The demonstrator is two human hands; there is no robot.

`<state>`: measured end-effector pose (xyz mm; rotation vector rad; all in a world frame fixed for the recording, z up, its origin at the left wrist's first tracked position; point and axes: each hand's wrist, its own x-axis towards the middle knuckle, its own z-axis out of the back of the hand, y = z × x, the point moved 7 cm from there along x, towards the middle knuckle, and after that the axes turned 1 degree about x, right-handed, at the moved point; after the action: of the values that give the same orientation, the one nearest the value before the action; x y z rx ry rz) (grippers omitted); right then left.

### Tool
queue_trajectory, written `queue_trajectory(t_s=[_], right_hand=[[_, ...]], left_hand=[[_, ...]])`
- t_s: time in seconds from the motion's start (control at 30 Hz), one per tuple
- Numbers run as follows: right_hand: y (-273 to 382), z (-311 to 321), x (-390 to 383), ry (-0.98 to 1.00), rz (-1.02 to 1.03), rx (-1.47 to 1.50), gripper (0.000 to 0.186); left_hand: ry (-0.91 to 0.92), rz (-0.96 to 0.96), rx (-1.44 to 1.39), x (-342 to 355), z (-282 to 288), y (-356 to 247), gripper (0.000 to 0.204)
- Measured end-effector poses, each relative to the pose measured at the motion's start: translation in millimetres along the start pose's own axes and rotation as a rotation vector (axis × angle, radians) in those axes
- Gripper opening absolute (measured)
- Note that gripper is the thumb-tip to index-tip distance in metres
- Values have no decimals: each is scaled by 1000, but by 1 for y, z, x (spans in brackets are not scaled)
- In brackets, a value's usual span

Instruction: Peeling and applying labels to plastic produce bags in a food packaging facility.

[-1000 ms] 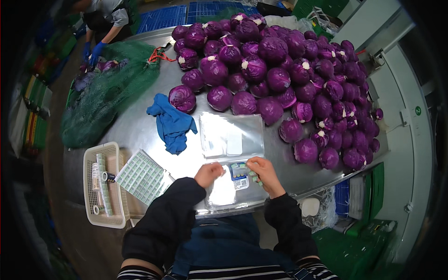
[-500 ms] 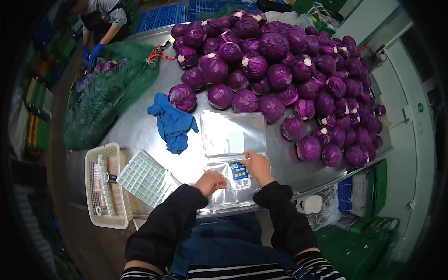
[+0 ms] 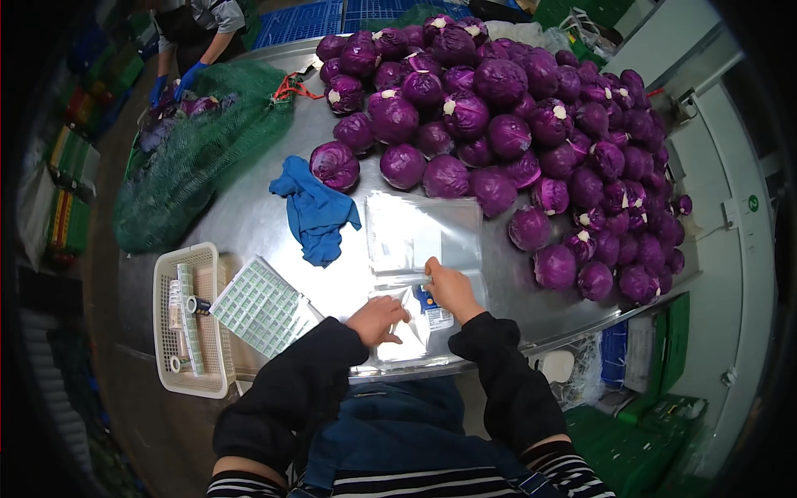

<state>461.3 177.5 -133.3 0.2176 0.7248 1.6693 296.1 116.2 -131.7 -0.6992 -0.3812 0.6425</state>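
Flat on the metal table in front of me lie clear plastic bags (image 3: 404, 235), one part above the other, shiny with glare. A blue and white printed label (image 3: 437, 318) shows on the lower bag, its top partly covered by my right hand (image 3: 452, 288). The fingers of that hand are closed in a pinch at the edge where the bags meet. My left hand (image 3: 379, 319) rests on the lower bag, left of the label, with thumb and fingers apart and nothing held. A blue cloth (image 3: 315, 212) lies crumpled beyond my left hand.
Purple cabbages (image 3: 501, 80) are heaped across the far and right table (image 3: 515, 311). At left, a cream basket (image 3: 166, 373) holds label rolls beside a sheet of green-white stickers (image 3: 259, 307). A green net sack (image 3: 195, 166) lies far left, near a blue-gloved person (image 3: 199, 33).
My right hand has shifted up from the label to the bag's edge. My left hand has moved slightly up, its fingers spreading. The view has shifted slightly.
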Motion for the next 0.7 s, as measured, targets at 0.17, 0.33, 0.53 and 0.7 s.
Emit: queue_trajectory(t_s=[0.17, 0.33, 0.53, 0.7], right_hand=[[-10, 29, -2, -102, -67, -237, 27], [19, 50, -21, 195, -68, 1157, 16], [10, 2, -4, 136, 57, 366, 25], [-5, -14, -1, 63, -39, -213, 30]], left_hand=[[22, 76, -137, -7, -18, 22, 22], [-420, 701, -589, -3, 14, 83, 27], [-532, 538, -372, 13, 59, 52, 19], [108, -23, 130, 0, -5, -6, 22]])
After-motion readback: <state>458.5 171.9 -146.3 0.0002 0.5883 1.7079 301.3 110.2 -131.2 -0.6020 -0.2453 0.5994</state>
